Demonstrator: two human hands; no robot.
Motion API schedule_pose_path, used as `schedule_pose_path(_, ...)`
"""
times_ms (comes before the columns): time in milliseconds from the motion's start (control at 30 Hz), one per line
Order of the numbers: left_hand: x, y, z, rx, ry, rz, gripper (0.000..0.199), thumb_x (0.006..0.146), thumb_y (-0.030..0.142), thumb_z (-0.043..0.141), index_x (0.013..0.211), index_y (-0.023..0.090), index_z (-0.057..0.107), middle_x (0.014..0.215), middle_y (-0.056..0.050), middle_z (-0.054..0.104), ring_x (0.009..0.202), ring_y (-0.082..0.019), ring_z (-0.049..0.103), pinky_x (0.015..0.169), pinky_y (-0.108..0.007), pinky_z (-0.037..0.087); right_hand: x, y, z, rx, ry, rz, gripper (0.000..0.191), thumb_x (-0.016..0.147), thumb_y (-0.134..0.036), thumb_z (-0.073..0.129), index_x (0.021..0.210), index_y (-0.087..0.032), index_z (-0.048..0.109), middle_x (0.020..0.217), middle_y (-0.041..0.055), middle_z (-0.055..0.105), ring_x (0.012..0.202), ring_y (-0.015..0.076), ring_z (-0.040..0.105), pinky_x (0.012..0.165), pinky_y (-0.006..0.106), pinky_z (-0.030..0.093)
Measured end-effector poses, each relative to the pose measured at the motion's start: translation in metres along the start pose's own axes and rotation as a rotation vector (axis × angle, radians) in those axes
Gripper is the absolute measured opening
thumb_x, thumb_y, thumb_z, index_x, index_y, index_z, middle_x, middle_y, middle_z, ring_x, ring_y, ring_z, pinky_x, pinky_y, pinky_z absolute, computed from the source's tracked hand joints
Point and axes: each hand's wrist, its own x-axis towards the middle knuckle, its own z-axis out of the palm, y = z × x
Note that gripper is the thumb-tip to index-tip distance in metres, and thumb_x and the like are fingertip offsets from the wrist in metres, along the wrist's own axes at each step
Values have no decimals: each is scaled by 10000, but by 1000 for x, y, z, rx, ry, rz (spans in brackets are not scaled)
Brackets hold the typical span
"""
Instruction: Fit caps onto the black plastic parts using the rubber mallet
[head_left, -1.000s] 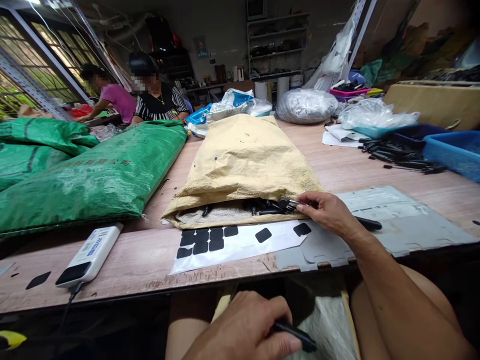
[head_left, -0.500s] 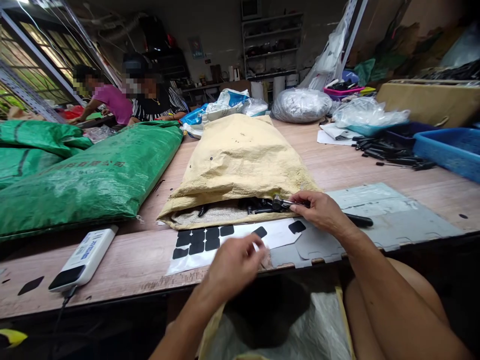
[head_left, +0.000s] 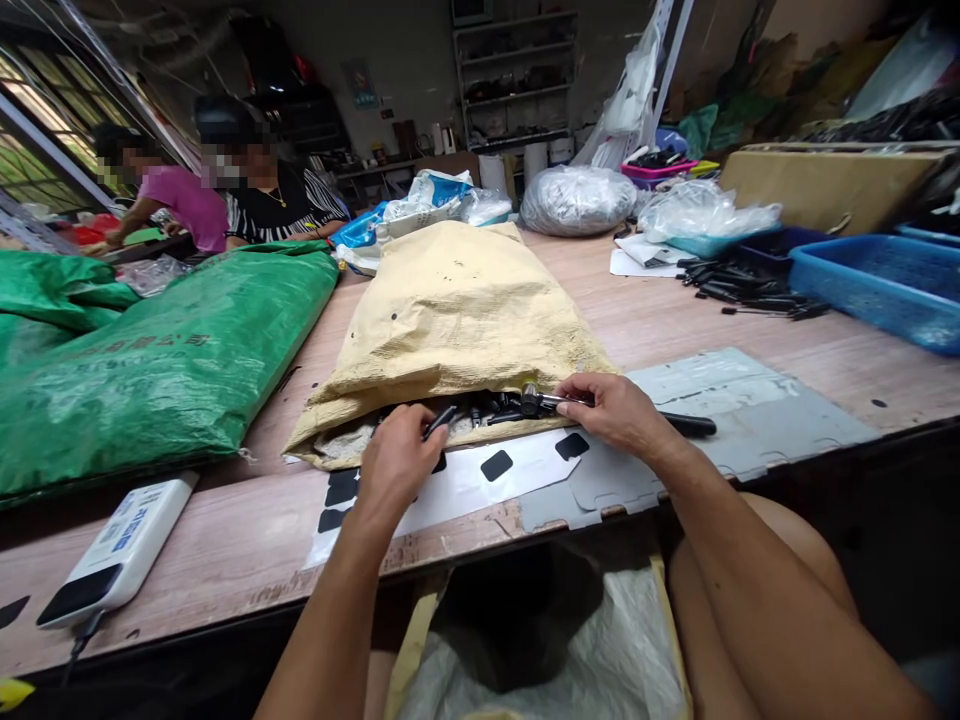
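Observation:
A cream woven sack (head_left: 465, 300) lies on the table, its open mouth facing me and black parts (head_left: 495, 405) showing inside. At the left of that mouth, my left hand (head_left: 401, 450) pinches a small black part (head_left: 440, 422). My right hand (head_left: 607, 405) is closed on a hammer at the right of the opening; the metal head (head_left: 531, 400) points left and the black handle (head_left: 690, 425) reaches out beyond the hand. Under the hands lies a white sheet (head_left: 465, 480) with black rounded squares, beside a grey board (head_left: 735, 400).
A green sack (head_left: 150, 370) and a white power bank (head_left: 124, 550) with a cable are at the left. Black parts (head_left: 750, 290) and a blue basket (head_left: 877, 290) are at the right. Two people sit at the back left. An open sack (head_left: 622, 640) hangs below the table edge.
My left hand has moved left and up to the sack mouth and has a black part between its fingers now. My right hand still holds the hammer. The whole view has shifted a little.

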Motion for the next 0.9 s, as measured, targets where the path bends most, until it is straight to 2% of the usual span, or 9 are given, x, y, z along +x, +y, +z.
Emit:
schedule_pose_path(100, -26, -11, -3, -222, -19, 98, 199, 863, 395, 657, 960, 225, 693, 956, -51, 690, 897, -243, 619, 770, -337, 445, 0, -2, 0, -11, -9, 15, 161, 771, -322, 652, 882, -284, 761, 808, -25, 726, 708, 146, 590, 616, 253, 393)
schedule_pose_path(200, -40, -5, 5, -379, -113, 217, 183, 846, 359, 685, 972, 229, 707, 939, -40, 686, 923, -236, 595, 818, -345, 445, -1, -1, 2, -6, 6, 19, 163, 774, -317, 657, 887, -277, 766, 823, -19, 735, 715, 154, 596, 615, 258, 403)
schedule_pose_path(267, -42, 1, 11, -410, -133, 257, 159, 841, 326, 694, 963, 226, 712, 926, -40, 683, 944, -241, 577, 848, -358, 433, -2, 0, 3, 20, 32, 6, 164, 784, -317, 653, 895, -270, 765, 843, -13, 742, 740, 164, 617, 644, 265, 435)
schedule_pose_path(467, -38, 2, 19, -468, -131, 241, 156, 821, 290, 741, 966, 231, 733, 932, -30, 678, 960, -241, 552, 862, -359, 411, -12, -17, 0, 201, 133, -252, 228, 872, -320, 619, 1033, -229, 752, 976, 38, 767, 872, 202, 689, 784, 300, 526)
schedule_pose_path(667, -40, 3, 17, -491, -160, 243, 157, 830, 317, 759, 971, 249, 771, 899, -28, 672, 965, -244, 540, 879, -365, 397, -27, -41, 7, 201, 14, -448, 266, 931, -261, 585, 1149, -240, 736, 1153, 41, 759, 1051, 207, 705, 924, 310, 536)
schedule_pose_path(900, -39, 0, 18, -494, -167, 255, 156, 831, 306, 763, 979, 259, 783, 898, -29, 664, 964, -243, 532, 884, -357, 394, -33, -45, 16, 171, -33, -552, 262, 954, -244, 579, 1164, -254, 735, 1119, 50, 767, 1021, 197, 714, 906, 306, 554)
